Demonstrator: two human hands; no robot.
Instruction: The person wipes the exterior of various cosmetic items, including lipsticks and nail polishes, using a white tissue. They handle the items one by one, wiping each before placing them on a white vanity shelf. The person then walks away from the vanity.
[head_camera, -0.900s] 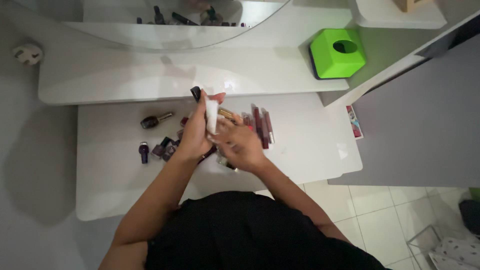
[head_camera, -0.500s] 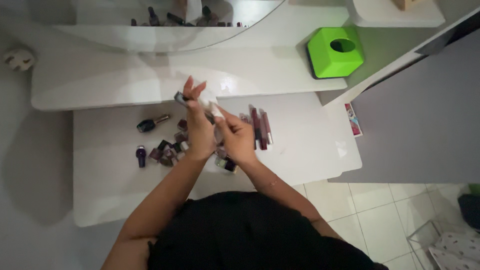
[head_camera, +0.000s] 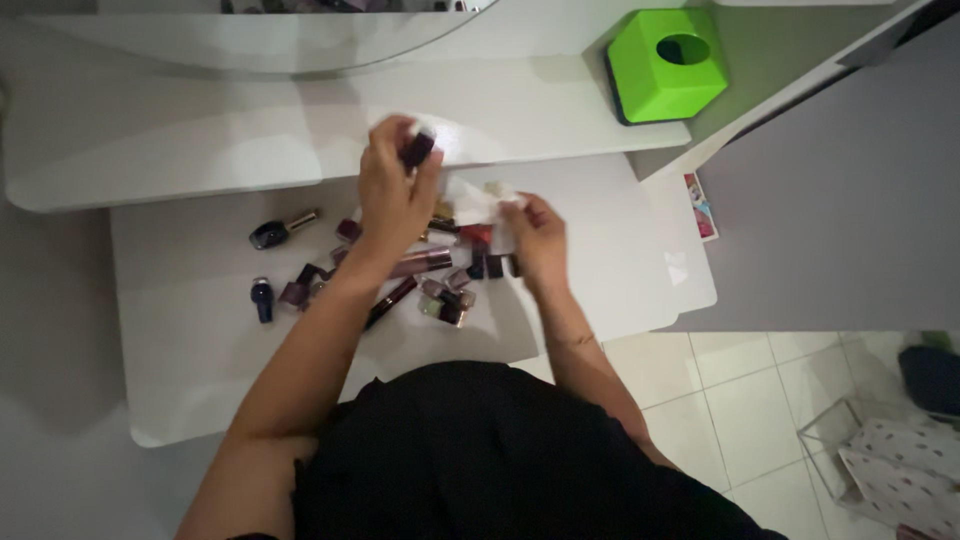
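Note:
My left hand is raised above the white table and grips a small dark cosmetic tube at its fingertips. To its right, lower over the table, my right hand pinches a white wipe. Beneath both hands lies a heap of small dark nail polish bottles and lip gloss tubes. A dark round bottle with a gold cap lies off to the left, and a small purple bottle stands below it.
A bright green tissue box sits on the raised white shelf at the back right. A curved mirror edge runs along the top. A small printed packet lies at the table's right edge. Tiled floor and a wire basket are at the lower right.
My hands have separated: the left lifted the dark tube up and away, the right dropped toward the table with the wipe. The view shifted slightly, moving everything up in frame.

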